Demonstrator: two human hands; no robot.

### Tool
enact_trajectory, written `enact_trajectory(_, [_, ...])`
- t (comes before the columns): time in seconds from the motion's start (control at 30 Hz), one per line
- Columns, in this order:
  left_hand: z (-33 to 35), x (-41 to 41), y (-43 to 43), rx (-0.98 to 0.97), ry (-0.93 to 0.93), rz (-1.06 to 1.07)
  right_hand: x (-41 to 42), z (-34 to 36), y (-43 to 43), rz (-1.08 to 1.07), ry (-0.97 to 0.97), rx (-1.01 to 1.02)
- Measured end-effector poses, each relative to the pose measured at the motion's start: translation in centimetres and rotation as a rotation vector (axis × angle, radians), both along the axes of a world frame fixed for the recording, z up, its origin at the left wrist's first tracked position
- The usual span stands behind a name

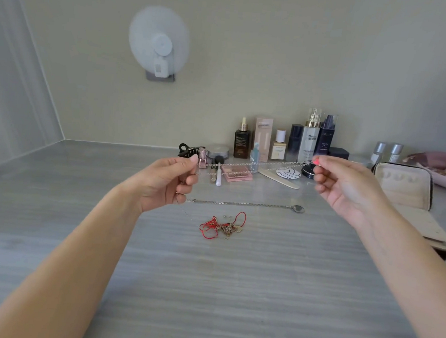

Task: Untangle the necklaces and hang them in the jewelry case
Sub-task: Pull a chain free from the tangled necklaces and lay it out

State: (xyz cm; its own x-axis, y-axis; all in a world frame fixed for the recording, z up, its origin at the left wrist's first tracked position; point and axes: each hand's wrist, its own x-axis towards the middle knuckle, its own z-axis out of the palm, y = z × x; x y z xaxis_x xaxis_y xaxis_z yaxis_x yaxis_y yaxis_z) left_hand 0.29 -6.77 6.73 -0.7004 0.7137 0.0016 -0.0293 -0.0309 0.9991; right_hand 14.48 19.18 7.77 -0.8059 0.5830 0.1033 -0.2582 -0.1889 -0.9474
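Keep silver chain (256, 163), pinched at its ends by closed left grip (168, 181) and right grip (347, 185) and stretched in air above surface (208, 286) and red tangle (222, 225), lightly taut, then carry across to open jewelry case (402, 186) at right and loop over a hook, avoiding snags.

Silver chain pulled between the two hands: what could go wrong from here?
1. The thin silver chain is stretched taut between the left hand and right hand, both pinching it; pulling harder might strain a link.
2. A fine strand seems to trail from the left hand toward the tangle of red cord and gold chains; lifting could drag or re-snag it.
3. Swinging toward the open beige jewelry case might clip the cosmetic bottles behind.
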Motion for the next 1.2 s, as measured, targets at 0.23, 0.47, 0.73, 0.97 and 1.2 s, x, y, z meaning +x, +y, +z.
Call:
enact_trajectory(0.23, [0.2,-0.9,-0.9,0.045,-0.044,0.122,-0.2,-0.3,0.2,-0.002,-0.018,-0.006])
enact_trajectory(0.47, [-0.4,-2.3,-0.7,-0.048,0.247,0.381,-1.2,-1.2,0.2,-0.001,-0.077,0.105])
enact_trajectory(0.73, [-5.4,-4.4,0.3,-0.635,0.581,0.361,-2.4,-5.1,1.3,-0.035,-0.427,0.453])
enact_trajectory(0.97, [-5.7,-4.2,1.2,-0.830,0.826,0.360,-3.2,-6.8,2.3,-0.081,-0.560,0.681])
enact_trajectory(1.2, [-5.5,-5.5,-0.4,-0.726,0.721,0.414,-3.2,-7.0,3.4,-0.122,-0.601,0.735])
